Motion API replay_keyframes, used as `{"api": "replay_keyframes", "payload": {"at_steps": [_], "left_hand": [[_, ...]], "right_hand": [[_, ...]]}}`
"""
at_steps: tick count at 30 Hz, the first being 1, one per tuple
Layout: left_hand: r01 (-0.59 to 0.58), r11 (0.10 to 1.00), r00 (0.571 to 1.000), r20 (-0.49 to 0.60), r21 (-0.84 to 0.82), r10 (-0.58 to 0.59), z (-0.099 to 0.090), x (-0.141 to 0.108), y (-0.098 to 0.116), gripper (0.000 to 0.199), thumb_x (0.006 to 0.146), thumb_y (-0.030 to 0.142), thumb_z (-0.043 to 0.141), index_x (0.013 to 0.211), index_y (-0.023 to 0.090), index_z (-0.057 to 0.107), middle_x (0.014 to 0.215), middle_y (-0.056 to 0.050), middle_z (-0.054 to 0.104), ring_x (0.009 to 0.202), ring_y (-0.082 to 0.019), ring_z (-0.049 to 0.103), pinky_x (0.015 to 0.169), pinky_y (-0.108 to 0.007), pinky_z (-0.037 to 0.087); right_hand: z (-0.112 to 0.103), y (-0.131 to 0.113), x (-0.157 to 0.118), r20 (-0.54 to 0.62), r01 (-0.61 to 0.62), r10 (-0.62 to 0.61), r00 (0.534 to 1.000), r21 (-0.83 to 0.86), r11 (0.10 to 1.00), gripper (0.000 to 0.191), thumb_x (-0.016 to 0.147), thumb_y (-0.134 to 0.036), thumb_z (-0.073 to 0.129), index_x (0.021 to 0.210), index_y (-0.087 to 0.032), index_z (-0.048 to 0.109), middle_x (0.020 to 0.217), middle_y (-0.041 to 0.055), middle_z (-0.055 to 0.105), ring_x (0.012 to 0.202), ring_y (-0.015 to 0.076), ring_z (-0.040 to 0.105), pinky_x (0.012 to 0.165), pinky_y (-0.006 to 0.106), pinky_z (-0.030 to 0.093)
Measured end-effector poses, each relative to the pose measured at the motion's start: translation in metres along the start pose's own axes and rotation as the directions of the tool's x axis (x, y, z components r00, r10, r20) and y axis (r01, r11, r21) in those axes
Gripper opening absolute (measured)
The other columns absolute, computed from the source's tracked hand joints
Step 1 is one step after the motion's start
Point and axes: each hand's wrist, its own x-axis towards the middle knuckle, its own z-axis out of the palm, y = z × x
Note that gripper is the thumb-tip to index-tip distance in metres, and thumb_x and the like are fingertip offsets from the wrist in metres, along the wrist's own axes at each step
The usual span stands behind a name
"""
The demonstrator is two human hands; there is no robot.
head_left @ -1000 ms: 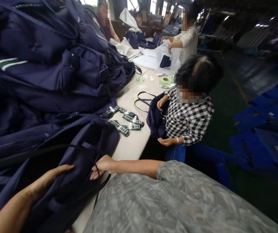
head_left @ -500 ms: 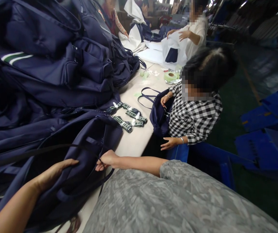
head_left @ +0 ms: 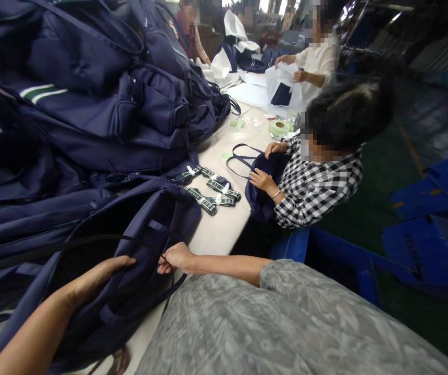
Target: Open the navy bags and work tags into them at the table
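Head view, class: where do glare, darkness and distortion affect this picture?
Head view: windows at the top glare white; the floor at right sinks into darkness; the grey patterned clothing looks soft and stretched toward the lower right corner.

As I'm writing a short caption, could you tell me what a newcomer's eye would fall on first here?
Probably the heap of navy bags filling the left side. Next might come the black-and-white checked shirt across the table, then the green roll of tape beyond it.
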Motion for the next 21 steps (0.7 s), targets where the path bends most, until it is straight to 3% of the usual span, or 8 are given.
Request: {"api": "replay_keyframes", "payload": {"at_steps": [3, 5, 7, 10, 13, 16, 19, 21], "left_hand": [[-0.112, 0.987, 0.987, -0.104, 0.119, 0.125, 0.004, 0.001, 0.0, 0.046, 0.087, 0.043, 0.052, 0.097, 0.0, 0.066, 0.078, -0.01, 0.074, 0.073, -0.025, 0.071, 0.067, -0.033, 0.057], [-0.218, 0.926, 0.939, -0.191, 0.308, 0.285, 0.006, -0.001, -0.002, 0.046, 0.083, 0.047, 0.058, 0.099, 0.004, 0.066, 0.08, -0.009, 0.075, 0.075, -0.027, 0.071, 0.068, -0.033, 0.057], [-0.287, 0.777, 0.832, -0.256, 0.561, 0.492, 0.007, -0.007, -0.007, 0.048, 0.08, 0.051, 0.06, 0.1, 0.008, 0.066, 0.085, -0.01, 0.075, 0.082, -0.029, 0.071, 0.071, -0.034, 0.057], [-0.235, 0.489, 0.62, -0.258, 0.84, 0.741, 0.013, -0.019, -0.022, 0.046, 0.083, 0.051, 0.053, 0.107, 0.014, 0.066, 0.098, -0.011, 0.075, 0.095, -0.033, 0.07, 0.082, -0.037, 0.054], [-0.168, 0.332, 0.542, -0.194, 0.928, 0.818, 0.029, -0.025, -0.044, 0.045, 0.09, 0.049, 0.04, 0.115, 0.02, 0.064, 0.103, -0.009, 0.074, 0.096, -0.032, 0.07, 0.08, -0.038, 0.054], [-0.199, 0.24, 0.456, -0.128, 0.95, 0.881, 0.046, -0.017, -0.068, 0.041, 0.093, 0.046, 0.038, 0.114, 0.023, 0.065, 0.105, -0.005, 0.074, 0.094, -0.028, 0.071, 0.073, -0.034, 0.056], [-0.245, 0.146, 0.315, -0.063, 0.959, 0.947, 0.06, -0.002, -0.089, 0.036, 0.093, 0.044, 0.042, 0.109, 0.025, 0.067, 0.102, -0.003, 0.075, 0.09, -0.024, 0.072, 0.069, -0.028, 0.058], [-0.276, 0.097, 0.264, -0.022, 0.956, 0.964, 0.066, 0.005, -0.097, 0.033, 0.093, 0.041, 0.043, 0.108, 0.025, 0.068, 0.1, -0.003, 0.076, 0.087, -0.022, 0.073, 0.068, -0.026, 0.058]], "right_hand": [[-0.01, -0.01, 0.0, 0.13, -0.006, 0.025, 0.991, -0.145, 0.989, 0.029, 0.081, 0.0, 0.053, 0.055, -0.01, 0.06, 0.052, 0.0012, 0.061, 0.045, 0.0077, 0.058, 0.045, 0.014, 0.046], [-0.021, -0.018, -0.003, 0.202, 0.05, 0.008, 0.979, -0.279, 0.959, 0.027, 0.077, 0.004, 0.05, 0.058, -0.011, 0.062, 0.055, 0.0012, 0.063, 0.049, 0.0088, 0.061, 0.05, 0.016, 0.049], [-0.032, -0.025, -0.01, 0.215, 0.182, -0.106, 0.971, -0.373, 0.91, 0.028, 0.071, 0.007, 0.046, 0.066, -0.011, 0.067, 0.058, 0.0001, 0.065, 0.053, 0.0084, 0.063, 0.056, 0.016, 0.051], [-0.042, -0.036, -0.024, 0.16, 0.401, -0.368, 0.916, -0.36, 0.842, 0.03, 0.071, 0.002, 0.048, 0.082, -0.012, 0.072, 0.069, 0.0012, 0.069, 0.061, 0.0089, 0.066, 0.062, 0.017, 0.053], [-0.045, -0.05, -0.031, -0.01, 0.547, -0.573, 0.82, -0.283, 0.788, 0.024, 0.079, -0.01, 0.05, 0.091, -0.011, 0.071, 0.078, 0.0046, 0.072, 0.066, 0.0113, 0.069, 0.064, 0.02, 0.054], [-0.051, -0.071, -0.023, -0.182, 0.646, -0.704, 0.686, -0.294, 0.705, 0.024, 0.083, -0.016, 0.049, 0.094, -0.011, 0.07, 0.081, 0.006, 0.072, 0.067, 0.0122, 0.069, 0.065, 0.022, 0.055], [-0.067, -0.093, -0.006, -0.302, 0.651, -0.789, 0.535, -0.448, 0.613, 0.025, 0.086, -0.016, 0.049, 0.099, -0.012, 0.07, 0.086, 0.006, 0.072, 0.072, 0.0118, 0.068, 0.074, 0.024, 0.055], [-0.081, -0.104, 0.002, -0.317, 0.598, -0.83, 0.458, -0.581, 0.552, 0.023, 0.085, -0.02, 0.056, 0.101, -0.014, 0.07, 0.098, 0.0073, 0.07, 0.079, 0.0121, 0.066, 0.081, 0.025, 0.054]]}}
